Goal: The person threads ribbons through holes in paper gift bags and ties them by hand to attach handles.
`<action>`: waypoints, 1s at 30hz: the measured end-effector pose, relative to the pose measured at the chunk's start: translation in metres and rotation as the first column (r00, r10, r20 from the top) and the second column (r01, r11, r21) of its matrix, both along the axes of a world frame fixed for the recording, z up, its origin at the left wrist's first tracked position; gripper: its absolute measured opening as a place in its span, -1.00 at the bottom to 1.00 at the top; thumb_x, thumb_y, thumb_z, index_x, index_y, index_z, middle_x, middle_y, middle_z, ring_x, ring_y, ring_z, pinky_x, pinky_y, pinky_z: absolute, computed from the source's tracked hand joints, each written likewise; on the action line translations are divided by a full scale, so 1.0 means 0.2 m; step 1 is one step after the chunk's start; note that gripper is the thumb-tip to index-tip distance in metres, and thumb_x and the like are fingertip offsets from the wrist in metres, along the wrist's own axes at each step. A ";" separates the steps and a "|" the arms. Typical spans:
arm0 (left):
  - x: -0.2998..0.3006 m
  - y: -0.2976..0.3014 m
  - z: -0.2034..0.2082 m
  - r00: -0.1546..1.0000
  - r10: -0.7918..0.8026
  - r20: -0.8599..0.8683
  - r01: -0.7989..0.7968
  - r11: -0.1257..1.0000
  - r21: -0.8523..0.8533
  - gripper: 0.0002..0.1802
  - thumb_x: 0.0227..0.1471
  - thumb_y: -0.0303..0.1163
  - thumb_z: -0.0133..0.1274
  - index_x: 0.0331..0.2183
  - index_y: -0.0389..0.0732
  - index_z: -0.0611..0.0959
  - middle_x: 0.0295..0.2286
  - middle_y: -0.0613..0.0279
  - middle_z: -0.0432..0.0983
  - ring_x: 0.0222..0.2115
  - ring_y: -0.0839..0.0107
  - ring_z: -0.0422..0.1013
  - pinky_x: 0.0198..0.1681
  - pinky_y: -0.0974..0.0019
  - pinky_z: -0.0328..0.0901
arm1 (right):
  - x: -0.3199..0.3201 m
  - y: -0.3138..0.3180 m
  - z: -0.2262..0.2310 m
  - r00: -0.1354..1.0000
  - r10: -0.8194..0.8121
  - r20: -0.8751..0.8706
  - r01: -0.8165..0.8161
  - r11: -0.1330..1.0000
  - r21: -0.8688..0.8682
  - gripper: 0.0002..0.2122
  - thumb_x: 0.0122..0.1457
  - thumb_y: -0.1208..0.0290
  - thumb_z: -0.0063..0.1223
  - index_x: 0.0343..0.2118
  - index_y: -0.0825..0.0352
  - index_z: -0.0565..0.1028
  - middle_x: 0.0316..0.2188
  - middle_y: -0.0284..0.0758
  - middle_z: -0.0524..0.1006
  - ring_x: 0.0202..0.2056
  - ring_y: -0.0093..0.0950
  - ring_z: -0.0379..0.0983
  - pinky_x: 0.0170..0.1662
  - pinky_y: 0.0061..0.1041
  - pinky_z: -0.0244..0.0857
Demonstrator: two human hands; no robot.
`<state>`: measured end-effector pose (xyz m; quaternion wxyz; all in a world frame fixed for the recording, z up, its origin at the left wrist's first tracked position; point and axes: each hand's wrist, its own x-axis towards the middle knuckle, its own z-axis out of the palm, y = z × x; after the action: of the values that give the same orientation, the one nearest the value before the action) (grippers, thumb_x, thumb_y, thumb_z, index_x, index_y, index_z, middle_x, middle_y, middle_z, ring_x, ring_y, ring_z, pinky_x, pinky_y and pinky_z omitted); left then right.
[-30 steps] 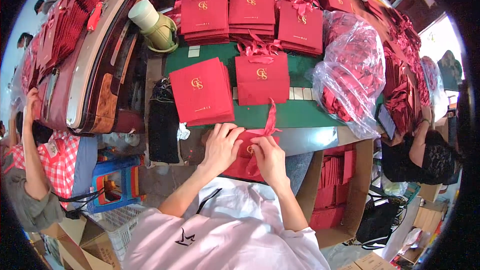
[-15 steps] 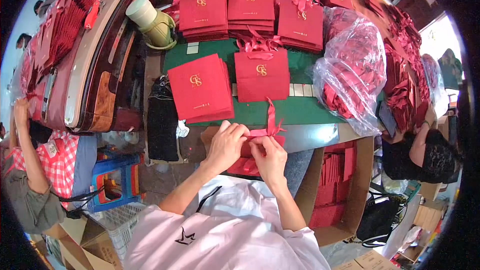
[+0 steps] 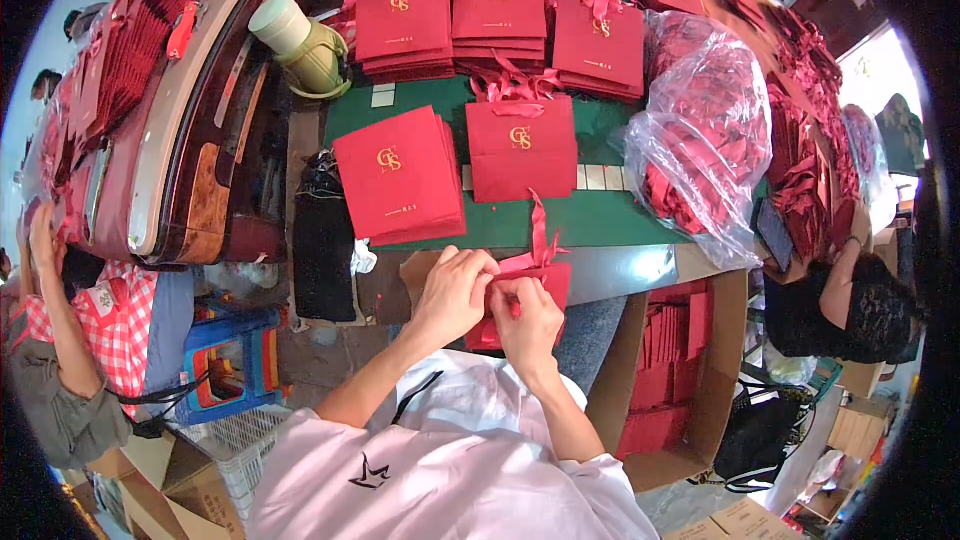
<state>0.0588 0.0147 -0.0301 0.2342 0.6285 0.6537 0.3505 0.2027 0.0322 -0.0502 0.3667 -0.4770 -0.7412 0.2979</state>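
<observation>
1. The red paper gift bag [image 3: 540, 285] in hand lies flat at the near edge of the green table mat [image 3: 520, 225], just short of the person's chest.
2. The left hand [image 3: 455, 290] pinches the bag's top edge between thumb and fingers, clenched on it.
3. The right hand [image 3: 527, 320] rests on the bag just beside the left, its fingertips closed on the red ribbon [image 3: 538, 230], which stands up from the bag's top toward the mat.
4. On the mat beyond the hands lie two stacks: a tilted stack of red bags [image 3: 400, 175] to the left and a squarer stack with ribbon handles [image 3: 522, 148] to the right, each face bearing a small gold emblem.
5. At the mat's far edge sit three more stacks in a row [image 3: 500, 20], same red, same gold mark.
6. Right of the mat, a clear plastic sack [image 3: 700, 150] holds more red goods.
7. Left of the mat stand a pale green jug with a cream lid [image 3: 300, 50] and a black pouch [image 3: 322, 230].
8. Below the mat's right corner, an open cardboard box [image 3: 680, 380] holds red bags stacked on edge.
9. Other people sit at the far left [image 3: 70, 340] and far right [image 3: 840, 300] of the mat.
</observation>
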 end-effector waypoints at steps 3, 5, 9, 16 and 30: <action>0.01 0.00 0.01 1.000 0.020 0.007 -0.020 1.000 0.013 -0.93 0.00 -0.56 0.04 -0.37 -0.24 0.57 -0.41 0.10 0.55 -0.32 0.07 0.41 -0.21 0.10 0.31 | -0.01 -0.01 0.02 0.999 -0.023 0.042 0.021 0.998 0.059 -0.89 0.00 0.59 0.26 -0.43 0.34 0.52 -0.54 -0.28 0.53 -0.54 -0.40 0.49 -0.46 -0.43 0.35; 0.02 0.00 0.02 1.000 0.021 0.019 -0.021 1.000 0.012 -0.93 0.00 -0.56 0.04 -0.37 -0.24 0.57 -0.41 0.10 0.55 -0.32 0.06 0.42 -0.22 0.10 0.31 | -0.02 -0.01 0.05 0.996 -0.074 -0.055 0.070 0.995 -0.064 -0.88 0.01 0.58 0.27 -0.42 0.37 0.52 -0.54 -0.27 0.54 -0.55 -0.45 0.51 -0.45 -0.48 0.36; 0.02 -0.02 0.02 1.000 0.008 0.015 -0.009 0.999 0.037 -0.92 0.00 -0.56 0.04 -0.37 -0.24 0.57 -0.41 0.11 0.55 -0.33 0.06 0.42 -0.22 0.10 0.31 | -0.01 -0.01 0.02 0.988 -0.104 -0.115 0.081 0.979 -0.185 -0.88 0.04 0.57 0.27 -0.41 0.39 0.52 -0.53 -0.27 0.57 -0.54 -0.51 0.52 -0.42 -0.52 0.39; 0.03 0.00 0.07 0.998 -0.052 -0.020 0.053 0.997 0.050 -0.93 0.01 -0.54 0.09 -0.37 -0.24 0.57 -0.43 0.12 0.55 -0.35 0.08 0.41 -0.24 0.13 0.31 | 0.04 0.04 0.08 0.998 -0.010 -0.060 0.002 0.991 -0.131 -0.84 0.00 0.50 0.32 -0.38 0.34 0.53 -0.48 -0.25 0.54 -0.45 -0.31 0.52 -0.35 -0.37 0.39; 0.06 -0.02 0.00 0.997 -0.070 -0.030 0.074 0.984 0.161 -0.84 -0.17 -0.48 0.29 -0.45 -0.17 0.63 -0.46 0.26 0.52 -0.37 0.21 0.39 -0.27 0.26 0.32 | 0.18 0.31 0.15 0.899 0.408 0.158 -0.381 0.908 -0.173 -0.83 0.12 0.34 0.14 -0.45 0.35 0.61 -0.44 -0.16 0.55 -0.34 -0.15 0.49 -0.24 -0.23 0.32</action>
<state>0.0718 0.0102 -0.0300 0.1870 0.6728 0.6028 0.3860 0.2395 0.0940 -0.0201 0.1923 -0.3669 -0.8319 0.3693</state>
